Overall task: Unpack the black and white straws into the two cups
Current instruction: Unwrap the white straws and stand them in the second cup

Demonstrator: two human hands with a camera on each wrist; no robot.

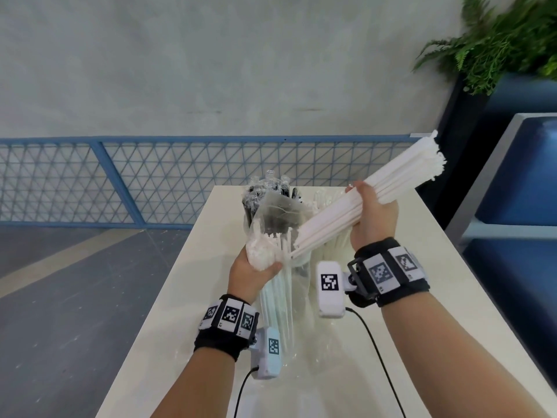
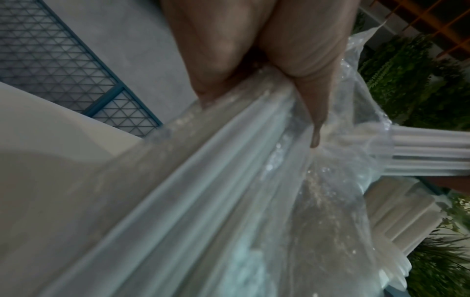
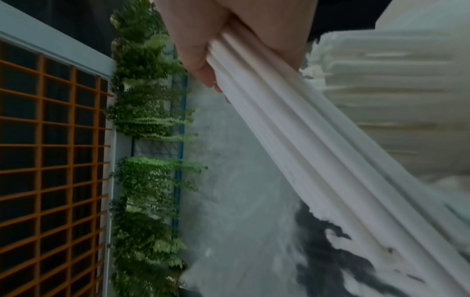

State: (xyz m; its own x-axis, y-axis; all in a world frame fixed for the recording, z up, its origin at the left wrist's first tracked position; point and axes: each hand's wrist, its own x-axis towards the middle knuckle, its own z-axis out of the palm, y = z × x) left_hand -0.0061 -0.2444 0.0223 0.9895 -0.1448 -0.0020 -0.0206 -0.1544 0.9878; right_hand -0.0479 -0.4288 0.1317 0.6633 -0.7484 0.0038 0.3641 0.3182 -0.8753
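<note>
A person's right hand [image 1: 372, 217] is closing its fingers around a thick bundle of white straws [image 1: 355, 203], holding it slanted above the table [image 1: 407, 297], the far ends fanning up toward the right and the near ends pointing down at the left hand [image 1: 253, 271]. That hand is gripping a clear plastic bag [image 1: 280, 303] near its bunched top, fingers curled around the film and the few white straws that are lying inside it; the bag is hanging down to the tabletop. In the left wrist view the thumb [image 2: 312, 104] is pressing on the crinkled plastic, with the straws showing through it. At the table's far end, a cup of black straws [image 1: 265, 197] in clear wrappers is standing upright, partly hidden behind the bag. Just to its right another cup [image 1: 331, 236] is holding white straws, mostly hidden by the bundle and the right hand. A fern [image 1: 497, 40] is hanging at the upper right.
</note>
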